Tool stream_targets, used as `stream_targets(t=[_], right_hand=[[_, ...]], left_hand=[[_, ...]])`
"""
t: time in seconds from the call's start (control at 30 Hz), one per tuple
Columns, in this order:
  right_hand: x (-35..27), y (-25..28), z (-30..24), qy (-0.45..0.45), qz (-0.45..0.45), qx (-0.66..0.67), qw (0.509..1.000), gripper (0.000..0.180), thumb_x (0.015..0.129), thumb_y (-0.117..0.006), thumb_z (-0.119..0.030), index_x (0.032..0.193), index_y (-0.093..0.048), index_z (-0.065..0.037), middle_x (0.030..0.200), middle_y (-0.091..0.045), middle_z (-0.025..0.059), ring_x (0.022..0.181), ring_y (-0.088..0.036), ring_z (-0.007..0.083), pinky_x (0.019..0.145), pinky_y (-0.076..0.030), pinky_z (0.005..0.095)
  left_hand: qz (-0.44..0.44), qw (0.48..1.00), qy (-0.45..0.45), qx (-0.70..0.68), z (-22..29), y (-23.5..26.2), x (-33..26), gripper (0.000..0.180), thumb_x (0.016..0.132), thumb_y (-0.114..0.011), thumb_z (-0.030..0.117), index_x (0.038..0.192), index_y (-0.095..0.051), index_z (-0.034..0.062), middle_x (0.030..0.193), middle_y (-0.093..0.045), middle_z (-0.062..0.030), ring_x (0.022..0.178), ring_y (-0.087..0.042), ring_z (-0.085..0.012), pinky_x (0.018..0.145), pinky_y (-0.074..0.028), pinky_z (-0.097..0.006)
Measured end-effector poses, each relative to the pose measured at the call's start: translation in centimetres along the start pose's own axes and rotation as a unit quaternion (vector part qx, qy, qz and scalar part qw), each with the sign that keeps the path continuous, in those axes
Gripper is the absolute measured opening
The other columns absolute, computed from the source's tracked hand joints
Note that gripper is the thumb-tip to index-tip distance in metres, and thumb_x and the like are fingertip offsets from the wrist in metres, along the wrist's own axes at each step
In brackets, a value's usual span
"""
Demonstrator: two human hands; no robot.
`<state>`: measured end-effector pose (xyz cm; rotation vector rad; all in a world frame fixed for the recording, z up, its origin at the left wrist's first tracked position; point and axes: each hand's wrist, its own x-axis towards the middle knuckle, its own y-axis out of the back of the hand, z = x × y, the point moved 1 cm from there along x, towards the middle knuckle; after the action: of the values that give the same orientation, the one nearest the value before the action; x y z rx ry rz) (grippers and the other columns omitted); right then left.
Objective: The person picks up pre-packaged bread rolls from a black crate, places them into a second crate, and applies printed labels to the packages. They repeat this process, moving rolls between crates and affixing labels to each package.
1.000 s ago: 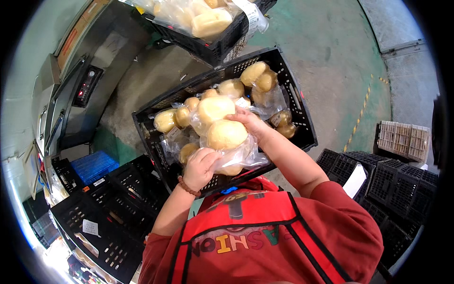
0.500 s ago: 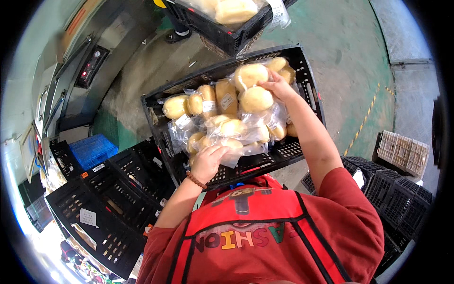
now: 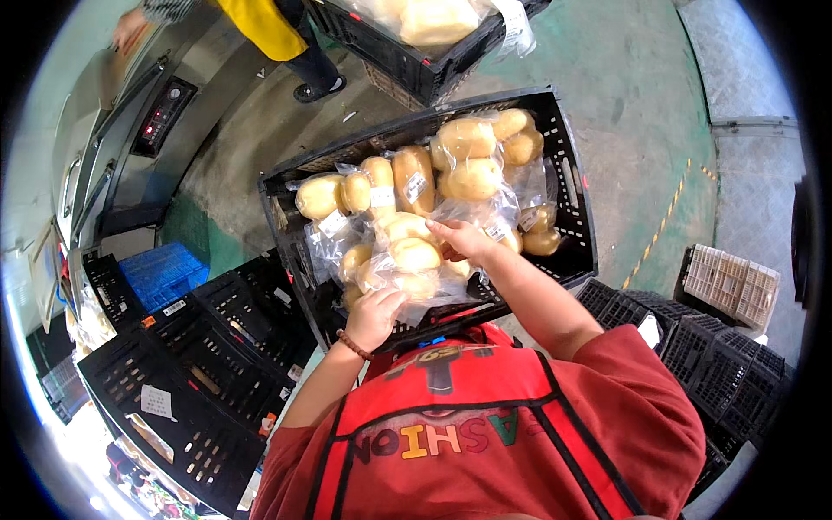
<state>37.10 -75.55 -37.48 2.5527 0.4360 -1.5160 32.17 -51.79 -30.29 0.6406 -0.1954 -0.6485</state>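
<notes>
A black plastic crate (image 3: 568,165) in front of me holds several clear bags of potatoes with white labels. Nearest to me lies one bag of potatoes (image 3: 414,255), its film crinkled over the pale potatoes. My left hand (image 3: 374,317), a beaded bracelet at its wrist, has its fingers closed on the near edge of that bag. On its right side my right hand (image 3: 464,242) grips the same bag, thumb on top and fingers partly hidden below. Beyond them, another bag of potatoes (image 3: 468,158) sits at the crate's far right.
A second black crate (image 3: 425,74) with bagged potatoes stands beyond. A person in a yellow apron (image 3: 264,26) is at the far left by a metal machine (image 3: 165,117). Black crates (image 3: 191,381) and a blue crate (image 3: 165,276) stand left; more black crates (image 3: 711,347) are on the right.
My right hand has left the far-right bag and come nearer, onto the bag by my left hand. My left hand has barely shifted. The person in yellow has come further into view.
</notes>
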Motion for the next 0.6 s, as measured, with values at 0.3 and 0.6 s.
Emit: stream_targets(t=[0.3, 0.6], right_hand=[[0.4, -3.1, 2.7, 0.037, -0.084, 0.395, 0.914, 0.053, 0.089, -0.064, -0.027, 0.131, -0.043, -0.002, 0.116, -0.059, 0.0137, 0.105, -0.059, 0.0221, 0.085, -0.050, 0.0326], [-0.6, 2.5, -5.7, 0.332, 0.359, -0.120, 0.864, 0.084, 0.077, -0.075, -0.033, 0.141, -0.028, -0.006, 0.105, -0.061, 0.0170, 0.088, -0.062, 0.0269, 0.075, -0.051, 0.0368]], left_hand=[[-0.068, 0.995, -0.066, 0.041, 1.5, -0.8, 0.5, 0.017, 0.078, -0.061, 0.009, 0.095, -0.064, 0.0086, 0.092, -0.063, -0.0096, 0.086, -0.061, -0.0294, 0.075, -0.050, -0.037], [0.052, 0.979, 0.046, -0.193, 2.6, 0.7, 1.0, 0.018, 0.083, -0.055, -0.004, 0.096, -0.064, 0.0043, 0.106, -0.066, -0.0126, 0.099, -0.063, -0.0279, 0.086, -0.048, -0.034]])
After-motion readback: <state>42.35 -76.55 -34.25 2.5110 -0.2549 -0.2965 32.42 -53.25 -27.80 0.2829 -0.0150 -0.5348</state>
